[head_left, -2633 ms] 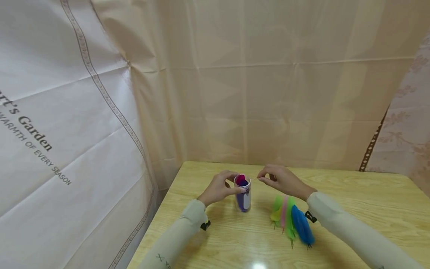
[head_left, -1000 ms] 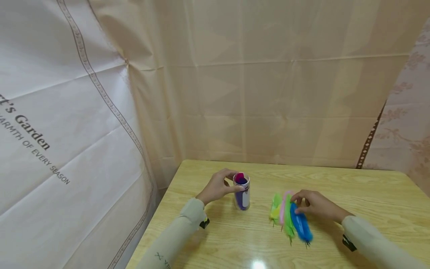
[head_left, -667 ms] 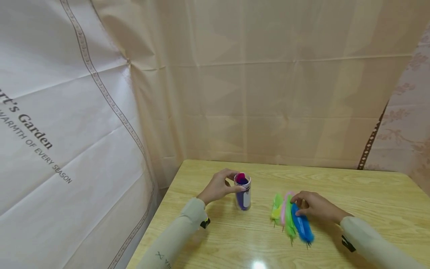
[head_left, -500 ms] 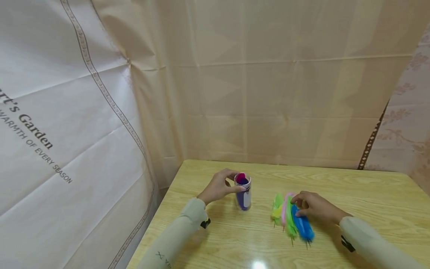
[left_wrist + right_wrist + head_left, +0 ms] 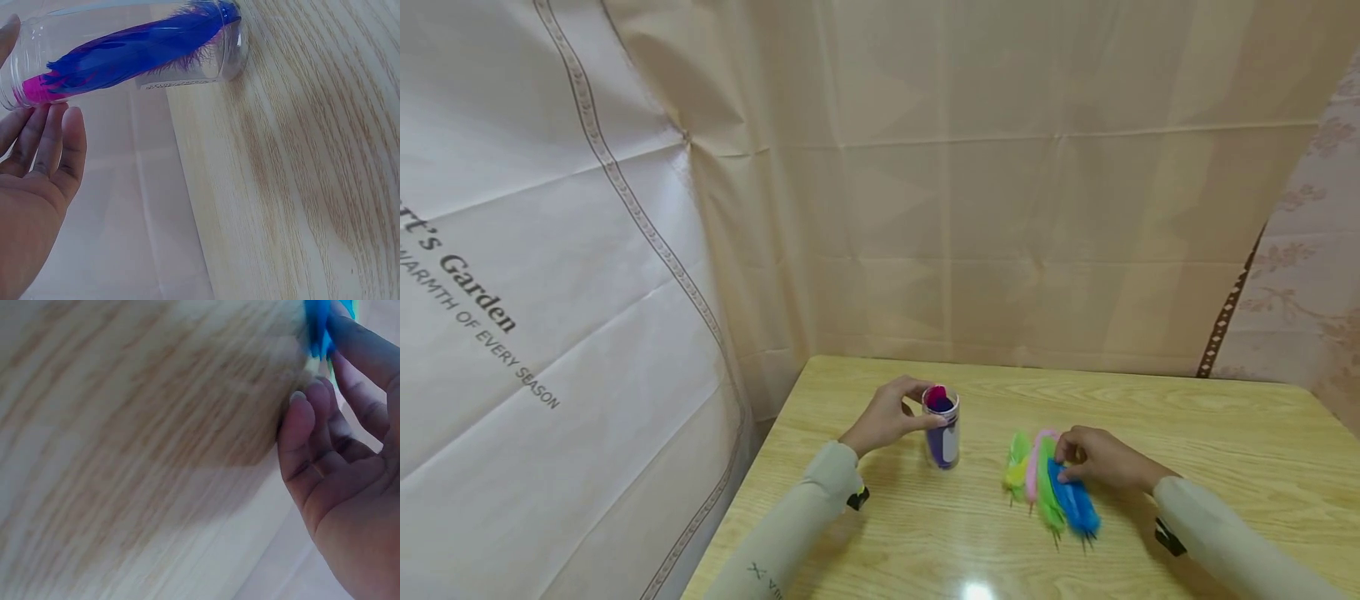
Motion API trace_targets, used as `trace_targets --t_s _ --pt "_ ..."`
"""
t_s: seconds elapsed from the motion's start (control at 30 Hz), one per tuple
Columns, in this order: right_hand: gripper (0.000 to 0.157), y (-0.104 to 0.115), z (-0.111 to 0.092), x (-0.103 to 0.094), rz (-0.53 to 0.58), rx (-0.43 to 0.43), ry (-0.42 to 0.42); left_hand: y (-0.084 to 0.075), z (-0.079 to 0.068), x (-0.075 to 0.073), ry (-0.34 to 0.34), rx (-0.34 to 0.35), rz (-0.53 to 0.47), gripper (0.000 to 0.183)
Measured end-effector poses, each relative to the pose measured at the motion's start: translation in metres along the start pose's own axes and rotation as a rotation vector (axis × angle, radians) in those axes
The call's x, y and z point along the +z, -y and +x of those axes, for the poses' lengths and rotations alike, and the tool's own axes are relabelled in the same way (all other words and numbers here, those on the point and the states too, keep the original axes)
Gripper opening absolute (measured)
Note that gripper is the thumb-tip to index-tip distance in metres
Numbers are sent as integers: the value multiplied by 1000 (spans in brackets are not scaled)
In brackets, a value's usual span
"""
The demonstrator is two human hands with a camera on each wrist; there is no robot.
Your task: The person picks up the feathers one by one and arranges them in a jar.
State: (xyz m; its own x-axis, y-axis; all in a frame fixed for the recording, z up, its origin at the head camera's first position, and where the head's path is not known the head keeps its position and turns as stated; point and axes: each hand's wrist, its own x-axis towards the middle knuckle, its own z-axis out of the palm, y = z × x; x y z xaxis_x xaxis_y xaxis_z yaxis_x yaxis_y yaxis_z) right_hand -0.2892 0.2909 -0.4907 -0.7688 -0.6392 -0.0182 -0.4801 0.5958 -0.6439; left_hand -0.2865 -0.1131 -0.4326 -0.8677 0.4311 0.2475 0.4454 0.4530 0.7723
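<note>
My left hand (image 5: 887,421) grips a clear jar (image 5: 951,454) near its open mouth, thumb on the near side and fingers behind. The jar stands upright on the table. In the left wrist view a blue feather (image 5: 144,53) and a magenta feather (image 5: 39,90) lie inside it. My right hand (image 5: 1105,460) pinches the upper end of blue feathers (image 5: 1077,504) between thumb and index finger. The right wrist view shows that blue tip (image 5: 319,325) at the fingertips. Beside them lie green (image 5: 1047,492), pink (image 5: 1033,479) and yellow (image 5: 1015,477) feathers.
The wood-grain table (image 5: 1187,433) carries the jar on the left and the loose feathers to the right of it. A beige cloth (image 5: 1000,208) hangs behind the table. A white printed cloth (image 5: 587,333) hangs along the left side.
My right hand has moved from beside the jar's mouth down and right to the feathers, and its fingers have closed on the blue ones. The left hand and jar have hardly moved.
</note>
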Motion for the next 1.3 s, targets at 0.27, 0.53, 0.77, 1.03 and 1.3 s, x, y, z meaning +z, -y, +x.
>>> trace_targets --t_s 0.27,0.53,0.77,1.03,1.3 --pt "18 -1 4 -1 33 -71 21 1 0 0 -6 9 5 56" --pt "21 -2 7 -2 60 -96 63 3 2 1 -7 18 3 53" --pt "9 -3 13 -5 61 -124 94 4 1 1 -8 21 3 52" --pt "10 2 13 -5 73 -72 75 2 2 0 -8 32 -5 53" --pt "7 12 3 -15 117 -53 -20 4 2 -1 -3 23 -12 52"
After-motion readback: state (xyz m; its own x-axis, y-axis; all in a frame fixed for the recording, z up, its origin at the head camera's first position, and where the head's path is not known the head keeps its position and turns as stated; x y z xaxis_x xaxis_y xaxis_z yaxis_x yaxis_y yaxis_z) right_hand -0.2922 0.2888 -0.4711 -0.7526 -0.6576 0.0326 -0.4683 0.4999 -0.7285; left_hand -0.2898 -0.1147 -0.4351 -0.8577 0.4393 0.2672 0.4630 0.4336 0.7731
